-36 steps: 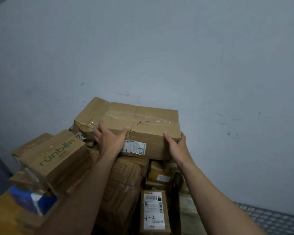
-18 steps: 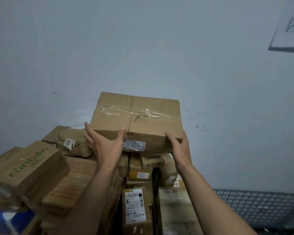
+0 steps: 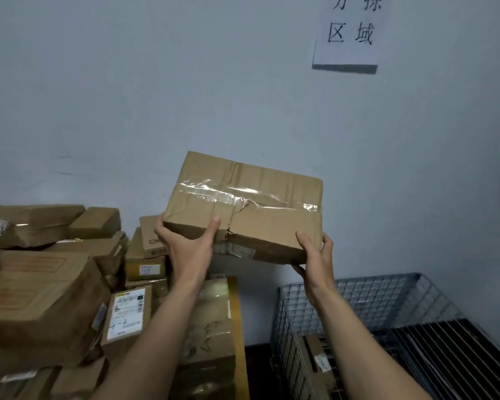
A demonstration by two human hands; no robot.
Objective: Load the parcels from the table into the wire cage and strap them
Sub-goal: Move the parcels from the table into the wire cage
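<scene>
By grey wall [image 3: 127,96], gripping taped box [image 3: 251,197] w/ left hand [image 3: 188,249] & right hand [image 3: 315,261], up left of wire cage [image 3: 373,293].

Open air lies above the open-topped wire cage [image 3: 373,295]; stacked parcels [image 3: 41,298] crowd the table [image 3: 241,327] to its left.

Parcel pile [image 3: 49,287] left of wire cage [image 3: 367,295]
</scene>
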